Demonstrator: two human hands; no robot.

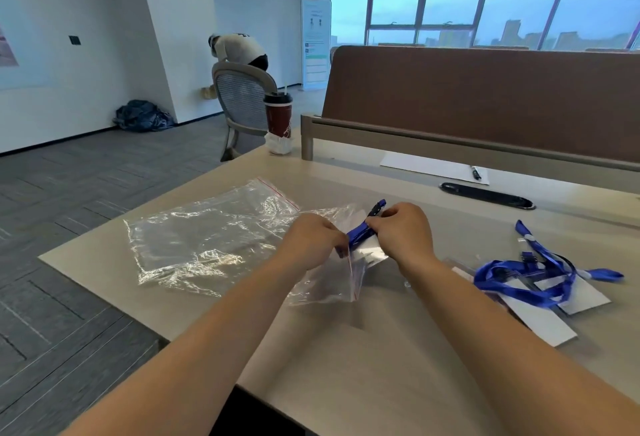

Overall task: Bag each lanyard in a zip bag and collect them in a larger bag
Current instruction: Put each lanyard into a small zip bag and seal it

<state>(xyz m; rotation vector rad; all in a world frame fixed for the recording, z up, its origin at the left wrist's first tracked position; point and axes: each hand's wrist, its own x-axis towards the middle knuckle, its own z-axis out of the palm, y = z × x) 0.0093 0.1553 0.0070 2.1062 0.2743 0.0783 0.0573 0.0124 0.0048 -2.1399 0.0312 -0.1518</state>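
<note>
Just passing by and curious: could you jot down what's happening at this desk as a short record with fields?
left hand: pinches the mouth of the small zip bag
right hand: grips a folded blue lanyard at that mouth
large bag: flat on the table, left of the hands
lanyard pile: right of the hands, not yet bagged
red cup: far table corner
</note>
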